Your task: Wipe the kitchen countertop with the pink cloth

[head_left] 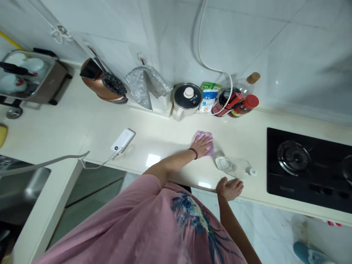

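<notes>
My left hand (201, 146), with a dark band at its wrist, lies flat on a crumpled pink-purple cloth (210, 138) on the counter, its fingers stretched out over the fabric. Nearer the front edge rests my right hand (230, 188), open, with nothing seen in it. Just beyond that hand a clear plastic bottle (233, 166) with a white cap lies on its side, cap towards the right. It looks close to the fingers of my right hand; whether they touch cannot be told.
Along the wall stand a lidded pot (187, 97), a blue-white packet (208, 99) and red-capped jars (244, 106). The black stove (310, 165) is at right. At left are a white power bank (123, 140) with its cable, a sink (27, 190) and a glass-lidded cooker (41, 84).
</notes>
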Available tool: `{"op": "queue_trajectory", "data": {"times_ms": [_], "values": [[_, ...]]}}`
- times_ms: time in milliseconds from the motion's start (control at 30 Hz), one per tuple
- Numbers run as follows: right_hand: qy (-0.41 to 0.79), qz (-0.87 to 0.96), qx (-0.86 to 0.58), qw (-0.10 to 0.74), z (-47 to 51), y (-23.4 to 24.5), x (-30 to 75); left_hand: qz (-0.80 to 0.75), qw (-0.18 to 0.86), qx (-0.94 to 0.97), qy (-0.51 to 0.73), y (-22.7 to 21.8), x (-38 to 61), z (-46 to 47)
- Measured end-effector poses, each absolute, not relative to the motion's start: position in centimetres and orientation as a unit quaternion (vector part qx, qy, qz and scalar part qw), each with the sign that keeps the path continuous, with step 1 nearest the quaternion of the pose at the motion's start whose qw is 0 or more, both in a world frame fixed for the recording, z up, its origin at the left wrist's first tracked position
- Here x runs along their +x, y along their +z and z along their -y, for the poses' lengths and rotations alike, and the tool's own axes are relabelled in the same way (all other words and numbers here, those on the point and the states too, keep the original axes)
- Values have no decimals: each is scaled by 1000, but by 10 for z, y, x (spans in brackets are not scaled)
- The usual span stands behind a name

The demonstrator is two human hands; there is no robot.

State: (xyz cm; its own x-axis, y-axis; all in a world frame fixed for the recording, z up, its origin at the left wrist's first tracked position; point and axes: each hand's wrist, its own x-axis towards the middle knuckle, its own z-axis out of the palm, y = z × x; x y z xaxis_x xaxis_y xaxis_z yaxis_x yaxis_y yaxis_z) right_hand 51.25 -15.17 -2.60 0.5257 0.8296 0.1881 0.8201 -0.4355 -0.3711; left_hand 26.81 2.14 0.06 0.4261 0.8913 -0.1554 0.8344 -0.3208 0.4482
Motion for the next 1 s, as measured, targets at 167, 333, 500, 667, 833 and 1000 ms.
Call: {"op": "queue_trajectory", "data": {"times_ms": [167, 333, 500, 667, 833, 1000], "values": [[29, 483, -850, 210, 151, -23, 511, -485, 270, 821, 137, 19, 266, -49], [12, 486, -846, 218, 152, -29, 514, -744, 189, 631, 111, 31, 117, 2], [2, 484, -846, 225, 153, -37, 515, -896, 129, 422, -51, 53, -43, 63], [24, 465, -857, 218, 152, -34, 512, -925, 183, 323, -88, 64, -103, 101], [70, 455, -859, 224, 150, -20, 504, -929, 157, 326, -79, 51, -104, 114], [83, 452, -861, 216, 151, -20, 504, -914, 135, 375, -80, 39, -63, 106]]}}
